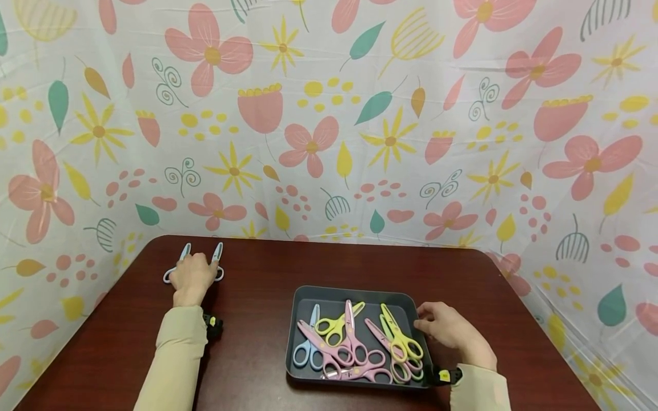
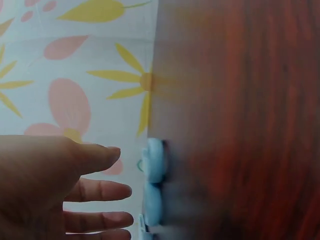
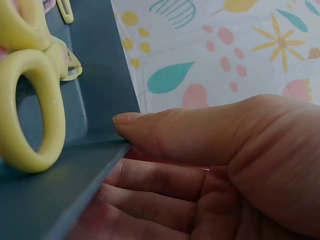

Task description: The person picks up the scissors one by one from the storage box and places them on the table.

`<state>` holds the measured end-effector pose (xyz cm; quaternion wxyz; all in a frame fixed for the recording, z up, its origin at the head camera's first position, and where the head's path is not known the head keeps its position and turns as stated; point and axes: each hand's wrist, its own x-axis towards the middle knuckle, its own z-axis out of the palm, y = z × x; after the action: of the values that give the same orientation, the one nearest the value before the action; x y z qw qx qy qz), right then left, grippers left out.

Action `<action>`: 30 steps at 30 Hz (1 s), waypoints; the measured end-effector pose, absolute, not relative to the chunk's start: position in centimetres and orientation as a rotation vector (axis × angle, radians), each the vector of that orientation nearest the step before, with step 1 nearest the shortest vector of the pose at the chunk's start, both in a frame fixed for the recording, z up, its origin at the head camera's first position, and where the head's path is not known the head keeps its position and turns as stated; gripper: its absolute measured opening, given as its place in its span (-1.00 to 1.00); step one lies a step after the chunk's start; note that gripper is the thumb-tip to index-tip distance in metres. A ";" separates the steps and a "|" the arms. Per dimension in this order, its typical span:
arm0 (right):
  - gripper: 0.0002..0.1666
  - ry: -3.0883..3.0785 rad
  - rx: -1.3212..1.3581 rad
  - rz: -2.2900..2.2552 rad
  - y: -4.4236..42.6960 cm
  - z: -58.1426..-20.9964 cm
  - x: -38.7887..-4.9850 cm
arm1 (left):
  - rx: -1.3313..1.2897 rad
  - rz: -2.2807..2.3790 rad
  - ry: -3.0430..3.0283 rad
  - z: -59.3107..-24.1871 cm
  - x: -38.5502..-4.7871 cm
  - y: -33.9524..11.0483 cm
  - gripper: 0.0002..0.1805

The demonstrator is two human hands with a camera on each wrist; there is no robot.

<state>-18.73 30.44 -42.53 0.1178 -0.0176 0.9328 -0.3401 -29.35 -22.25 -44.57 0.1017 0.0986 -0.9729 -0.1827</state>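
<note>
At the table's far left, my left hand (image 1: 194,275) is over light blue scissors, one pair (image 1: 185,251) showing on its left and another (image 1: 218,252) on its right. In the left wrist view its fingers are extended and apart, with a gap to the blue handles (image 2: 155,160). My right hand (image 1: 452,328) holds the right rim of a dark grey tray (image 1: 354,293), thumb at the rim and fingers outside the wall. Inside the tray lie several scissors: pink ones (image 1: 350,325), yellow ones (image 1: 393,328) and a blue pair (image 1: 308,345).
The dark reddish-brown table (image 1: 252,325) has rounded far corners. A white curtain (image 1: 329,171) printed with flowers and leaves hangs behind it and along both sides. In the tray, the scissors overlap one another.
</note>
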 end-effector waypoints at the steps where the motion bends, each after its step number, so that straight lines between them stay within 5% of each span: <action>1: -0.74 2.733 -0.055 -0.997 30.4 -42.5 -18.7 | 0.287 -0.545 -2.875 -44.4 -29.3 -22.2 -0.60; 30: -0.66 2.699 -0.016 -0.959 30.4 -42.4 -18.9 | -0.156 -0.467 -2.850 -39.9 -24.9 -13.2 -0.70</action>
<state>-18.89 30.39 -42.37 0.1384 -0.0055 0.9332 -0.3315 -24.92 -13.23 -39.89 0.1246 -0.0537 -0.9777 -0.1602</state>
